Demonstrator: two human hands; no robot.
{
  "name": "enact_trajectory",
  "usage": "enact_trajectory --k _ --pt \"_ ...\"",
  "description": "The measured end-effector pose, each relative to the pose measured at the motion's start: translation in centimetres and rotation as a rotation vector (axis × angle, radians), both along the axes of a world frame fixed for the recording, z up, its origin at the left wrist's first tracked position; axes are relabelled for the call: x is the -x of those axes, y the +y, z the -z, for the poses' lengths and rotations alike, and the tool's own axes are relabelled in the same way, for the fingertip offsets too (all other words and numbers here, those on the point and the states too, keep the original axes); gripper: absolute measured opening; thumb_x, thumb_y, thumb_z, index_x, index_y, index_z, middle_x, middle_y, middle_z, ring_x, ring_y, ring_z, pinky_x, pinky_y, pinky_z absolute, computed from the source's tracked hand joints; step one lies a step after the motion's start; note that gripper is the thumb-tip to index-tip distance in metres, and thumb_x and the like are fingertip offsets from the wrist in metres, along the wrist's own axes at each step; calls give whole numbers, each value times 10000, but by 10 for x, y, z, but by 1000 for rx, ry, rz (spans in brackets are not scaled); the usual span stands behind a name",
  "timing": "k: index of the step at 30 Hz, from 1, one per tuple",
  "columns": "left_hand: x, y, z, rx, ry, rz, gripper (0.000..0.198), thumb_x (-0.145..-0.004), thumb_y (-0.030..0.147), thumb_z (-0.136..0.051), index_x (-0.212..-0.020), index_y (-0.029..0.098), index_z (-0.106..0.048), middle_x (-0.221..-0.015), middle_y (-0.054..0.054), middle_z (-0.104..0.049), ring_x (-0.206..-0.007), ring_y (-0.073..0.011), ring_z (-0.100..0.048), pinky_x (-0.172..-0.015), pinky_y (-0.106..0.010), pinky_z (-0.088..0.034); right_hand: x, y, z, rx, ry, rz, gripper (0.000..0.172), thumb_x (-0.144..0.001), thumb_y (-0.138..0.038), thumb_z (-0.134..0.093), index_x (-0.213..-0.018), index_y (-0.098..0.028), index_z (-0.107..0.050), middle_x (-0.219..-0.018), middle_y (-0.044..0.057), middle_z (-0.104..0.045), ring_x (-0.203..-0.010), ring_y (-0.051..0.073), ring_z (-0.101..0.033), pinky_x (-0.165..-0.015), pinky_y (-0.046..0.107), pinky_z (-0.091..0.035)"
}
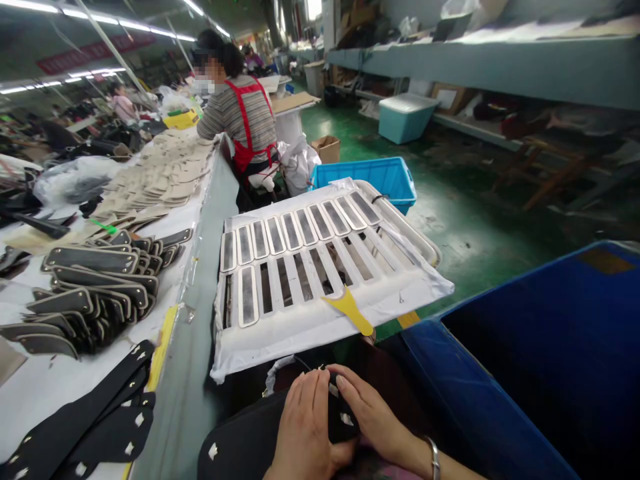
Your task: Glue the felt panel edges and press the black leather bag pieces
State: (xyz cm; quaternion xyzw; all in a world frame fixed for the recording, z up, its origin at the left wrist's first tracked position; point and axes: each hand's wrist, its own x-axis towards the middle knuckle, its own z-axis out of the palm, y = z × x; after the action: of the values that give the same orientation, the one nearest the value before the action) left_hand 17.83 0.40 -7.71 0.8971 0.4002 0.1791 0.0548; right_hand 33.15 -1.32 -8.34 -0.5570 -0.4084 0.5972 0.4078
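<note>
Both of my hands rest at the bottom centre on a black leather piece (240, 447) with small white tabs. My left hand (305, 430) lies flat on it, fingers stretched forward and close together. My right hand (373, 417) presses its fingers on the piece's edge beside the left hand; a bracelet circles its wrist. Just ahead stands a white slotted rack (300, 320) holding several narrow grey strips, with a yellow tool (350, 310) lying on its near edge.
More black tabbed pieces (90, 420) and stacked dark strips (90, 287) lie on the long table at left. A person in a red apron (243, 113) works farther along. A light blue bin (375, 177) stands behind the rack, a dark blue bin (540, 360) at right.
</note>
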Motion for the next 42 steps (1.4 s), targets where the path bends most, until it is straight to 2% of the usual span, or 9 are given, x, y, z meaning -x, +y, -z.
enact_trajectory --k 3,6,10,12,14,17,22,31,42 --pt "15 6 -14 -6 44 33 956 -602 541 -708 -1333 46 -341 -1226 -198 -553 -1107 -333 -536 -942 -464 -447 7 4 3 -76 -128 -47 422 -915 -466 -354 -1184 -196 -535 -1205 92 -578 -1108 206 -538 -1007 367 -396" --pt "67 6 -29 -14 96 20 1101 -585 727 -637 -1381 65 -263 -1252 -194 -540 -1108 -335 -538 -915 -469 -460 1 6 -2 -58 -223 -124 412 -931 -450 -310 -1156 -196 -545 -1156 91 -604 -1055 202 -571 -961 362 -440" --pt "157 -17 -36 158 -20 -556 596 -758 602 -570 -1179 189 -482 -1086 -111 -615 -969 -273 -605 -799 -385 -507 -6 14 -12 -167 -515 -178 387 -941 -389 -316 -1225 -205 -504 -1263 87 -547 -1160 201 -512 -1000 377 -420" --pt "185 -31 -35 382 -153 -855 460 -777 604 -534 -995 199 -544 -895 -60 -628 -795 -236 -619 -695 -339 -507 2 20 -16 -419 -765 -209 390 -941 -314 -323 -1289 -198 -454 -1359 88 -464 -1244 202 -432 -1048 401 -365" --pt "197 -40 -33 640 -297 -979 446 -780 632 -497 -863 197 -548 -733 -12 -584 -667 -198 -576 -615 -292 -472 17 25 -20 -726 -977 -353 438 -921 -314 -382 -1336 -176 -414 -1393 94 -427 -1274 221 -390 -1063 424 -328" --pt "196 -42 -32 864 -477 -938 415 -815 595 -465 -742 190 -515 -629 30 -482 -616 -152 -486 -579 -239 -400 43 31 -24 -1041 -1162 -543 602 -852 -499 -490 -1322 -126 -443 -1317 129 -509 -1194 270 -462 -1005 452 -350" --pt "194 -32 -37 904 -578 -916 346 -817 495 -516 -682 177 -491 -607 45 -412 -606 -124 -396 -560 -215 -324 74 39 -25 -1170 -1263 -601 714 -777 -641 -516 -1266 -121 -508 -1284 142 -537 -1133 294 -496 -955 454 -345" --pt "201 -19 -43 1040 -629 -815 284 -753 416 -600 -660 161 -515 -559 53 -422 -551 -104 -364 -509 -214 -272 127 39 -30 -1195 -1263 -602 737 -792 -692 -440 -1259 -128 -517 -1279 126 -547 -1137 282 -488 -919 434 -364" --pt "205 -10 -44 776 -506 -777 324 -854 376 -481 -599 177 -470 -582 33 -466 -568 -116 -431 -547 -229 -286 137 40 -25 -1102 -1310 -740 764 -754 -551 -582 -1362 -125 -404 -1378 147 -440 -1181 311 -455 -919 463 -385"
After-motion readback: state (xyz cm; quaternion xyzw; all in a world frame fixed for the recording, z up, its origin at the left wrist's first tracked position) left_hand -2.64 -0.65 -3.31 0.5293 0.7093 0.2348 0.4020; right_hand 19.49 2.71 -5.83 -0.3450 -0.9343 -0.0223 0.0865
